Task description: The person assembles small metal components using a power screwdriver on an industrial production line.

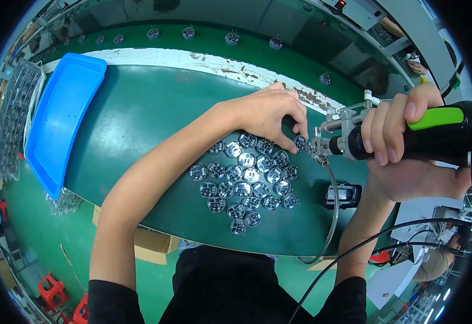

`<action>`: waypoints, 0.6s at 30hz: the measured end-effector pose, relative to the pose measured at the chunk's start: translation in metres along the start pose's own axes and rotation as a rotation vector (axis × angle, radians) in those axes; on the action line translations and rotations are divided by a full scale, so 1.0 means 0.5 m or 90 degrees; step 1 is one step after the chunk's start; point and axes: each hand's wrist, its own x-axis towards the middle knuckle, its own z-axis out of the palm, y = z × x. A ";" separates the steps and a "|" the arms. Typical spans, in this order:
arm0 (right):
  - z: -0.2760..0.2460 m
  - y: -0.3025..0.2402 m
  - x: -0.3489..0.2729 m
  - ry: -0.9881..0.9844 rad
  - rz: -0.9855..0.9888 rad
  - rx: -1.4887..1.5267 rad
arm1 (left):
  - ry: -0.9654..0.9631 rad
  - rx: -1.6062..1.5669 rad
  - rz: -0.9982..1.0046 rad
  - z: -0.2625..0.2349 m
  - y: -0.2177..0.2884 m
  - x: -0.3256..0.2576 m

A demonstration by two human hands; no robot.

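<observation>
My right hand (400, 132) is wrapped round a black and green electric screwdriver (441, 117), held almost level and pointing left. Metal fittings and a clear hose (333, 205) sit at its front end. Right before that tip is a small round motor-like part (300, 142) with a metallic body. The thumb and fingers of my left hand (273, 116) close on this part from its left side. Below my left hand, several similar round parts (243, 189) lie in a loose cluster on the green tabletop (155, 97).
A blue tray (65, 119) lies at the left beside stacked clear plastic trays (14, 119). Beyond a chipped white ledge (192, 56), a green conveyor (209, 46) carries spaced round parts. A dark device (344, 195) rests near my right wrist. Black cables (376, 236) cross the lower right.
</observation>
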 end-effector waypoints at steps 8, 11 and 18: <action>0.002 -0.010 -0.003 0.004 0.015 -0.014 | -0.003 -0.006 0.011 0.001 0.002 0.013; 0.003 0.002 0.003 0.001 0.024 -0.006 | 0.001 -0.007 -0.001 0.000 -0.001 0.001; 0.017 0.003 0.005 0.003 0.036 -0.004 | -0.001 0.011 -0.009 0.004 0.000 0.004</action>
